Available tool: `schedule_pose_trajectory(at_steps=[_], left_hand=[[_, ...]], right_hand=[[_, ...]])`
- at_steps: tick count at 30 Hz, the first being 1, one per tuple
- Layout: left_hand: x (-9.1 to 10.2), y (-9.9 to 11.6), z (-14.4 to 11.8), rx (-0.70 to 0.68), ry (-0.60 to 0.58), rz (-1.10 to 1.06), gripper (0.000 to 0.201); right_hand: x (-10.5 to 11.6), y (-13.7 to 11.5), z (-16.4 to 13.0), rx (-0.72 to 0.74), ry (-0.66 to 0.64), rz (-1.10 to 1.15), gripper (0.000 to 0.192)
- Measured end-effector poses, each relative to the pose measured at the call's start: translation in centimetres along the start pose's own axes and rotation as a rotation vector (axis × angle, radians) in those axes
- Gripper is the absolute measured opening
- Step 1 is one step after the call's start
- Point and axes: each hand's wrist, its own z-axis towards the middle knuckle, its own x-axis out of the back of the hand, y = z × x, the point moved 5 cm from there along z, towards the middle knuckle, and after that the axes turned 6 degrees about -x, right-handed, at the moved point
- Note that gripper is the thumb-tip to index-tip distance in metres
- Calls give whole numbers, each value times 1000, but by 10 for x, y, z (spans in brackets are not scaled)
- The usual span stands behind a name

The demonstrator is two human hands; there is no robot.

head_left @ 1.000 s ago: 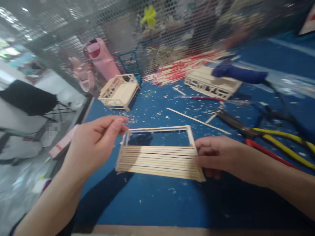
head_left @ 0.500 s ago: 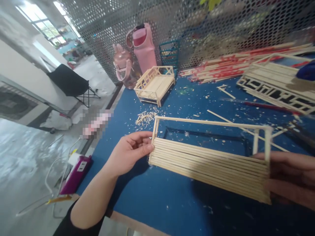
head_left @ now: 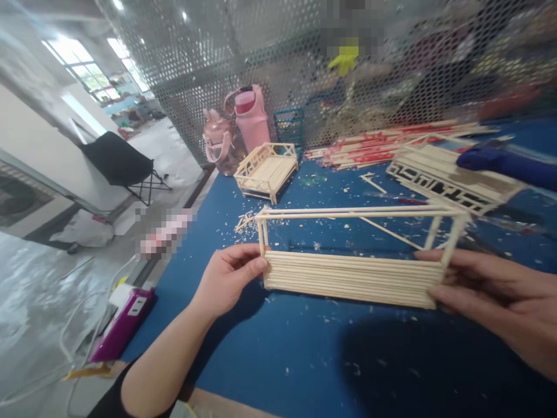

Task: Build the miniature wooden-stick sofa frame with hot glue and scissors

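Observation:
Between my two hands is a small wooden stick frame, with a panel of sticks laid side by side and an open rectangle of posts and rails above it. My left hand pinches its left end, thumb toward me. The right end is gripped by my right hand, thumb in front and fingers behind, partly hidden. Beyond it stands a finished-looking miniature stick bed. A larger stick model with latticed side lies at the back right.
A blue tabletop carries wood scraps and loose sticks. Bundled sticks in red-marked wrap, a pink bottle holder, a pink bottle and a blue-handled tool are at the back. A purple power strip sits at the left edge.
The stick frame has been tilted, so its panel looks shallower and more level. Its right end has come up and left with my right hand. The camera view has shifted too.

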Motion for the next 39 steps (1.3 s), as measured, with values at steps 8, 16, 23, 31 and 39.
schedule_pose_trajectory(at_steps=[8, 16, 23, 31, 39], left_hand=[[-1, 1, 4, -144, -6, 172, 27], [2, 4, -16, -140, 239, 339, 38], [-2, 8, -39, -313, 262, 408, 41], [-103, 65, -76, -1202, 87, 1079, 8], [-143, 59, -19, -673, -80, 1304, 23]], right_hand=[[-6, -37, 0, 299, 59, 69, 28], [-8, -41, -1, 493, 70, 9, 11], [-8, -42, 5, 496, 49, 74, 4], [-11, -42, 4, 556, 35, 60, 2], [-11, -42, 5, 572, 10, 4, 3]])
